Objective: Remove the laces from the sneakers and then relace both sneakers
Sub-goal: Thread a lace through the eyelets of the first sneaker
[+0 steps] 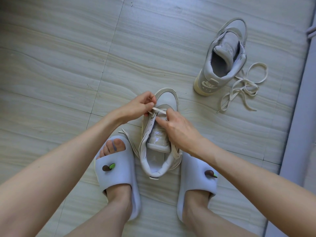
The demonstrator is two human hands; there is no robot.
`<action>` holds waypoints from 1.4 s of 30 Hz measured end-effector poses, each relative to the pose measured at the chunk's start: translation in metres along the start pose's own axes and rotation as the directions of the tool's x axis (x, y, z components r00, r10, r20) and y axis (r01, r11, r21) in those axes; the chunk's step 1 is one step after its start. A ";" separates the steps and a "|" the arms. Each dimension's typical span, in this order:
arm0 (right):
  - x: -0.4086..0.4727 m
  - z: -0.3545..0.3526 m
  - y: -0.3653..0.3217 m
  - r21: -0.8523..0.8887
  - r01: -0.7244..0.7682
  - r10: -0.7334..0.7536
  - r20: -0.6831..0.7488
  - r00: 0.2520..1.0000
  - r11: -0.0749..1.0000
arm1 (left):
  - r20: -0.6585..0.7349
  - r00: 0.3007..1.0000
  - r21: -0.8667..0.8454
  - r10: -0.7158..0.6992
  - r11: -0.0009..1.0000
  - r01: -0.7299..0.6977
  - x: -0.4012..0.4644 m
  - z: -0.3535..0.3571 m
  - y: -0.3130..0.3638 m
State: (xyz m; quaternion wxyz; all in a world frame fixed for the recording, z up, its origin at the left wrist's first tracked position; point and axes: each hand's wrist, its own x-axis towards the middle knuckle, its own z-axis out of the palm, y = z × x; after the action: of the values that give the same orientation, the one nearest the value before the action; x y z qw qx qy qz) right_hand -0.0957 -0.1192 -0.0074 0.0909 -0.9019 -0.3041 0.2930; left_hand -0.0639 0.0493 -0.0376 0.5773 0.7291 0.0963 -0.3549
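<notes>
At centre frame the near sneaker (pixel 159 134) stands between two slippered feet. The left hand (pixel 136 106) pinches its lace (pixel 159 110) at the lowest eyelets; the right hand (pixel 177 127) pinches the other side. Best to even both ends before crossing. The bare sneaker (pixel 222 57) and loose lace (pixel 246 86) wait upper right.

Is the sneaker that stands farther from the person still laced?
No, the far sneaker has empty eyelets and an open tongue, and its loose lace lies in a tangle on the floor beside it.

Home, tiled floor (pixel 68 57), slippers (pixel 118 175)
</notes>
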 end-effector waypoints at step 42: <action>-0.008 0.004 0.011 0.476 -0.201 0.204 0.046 0.978 0.856 | 0.002 1.000 -0.177 -0.021 0.984 0.021 -0.013 0.012 -0.011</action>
State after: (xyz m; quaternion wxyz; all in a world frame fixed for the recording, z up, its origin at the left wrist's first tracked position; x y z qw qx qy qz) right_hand -0.0976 -0.1332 -0.0110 0.2803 -0.8793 -0.1258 0.3640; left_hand -0.0839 0.0452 -0.0387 0.6359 0.6739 0.1348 -0.3511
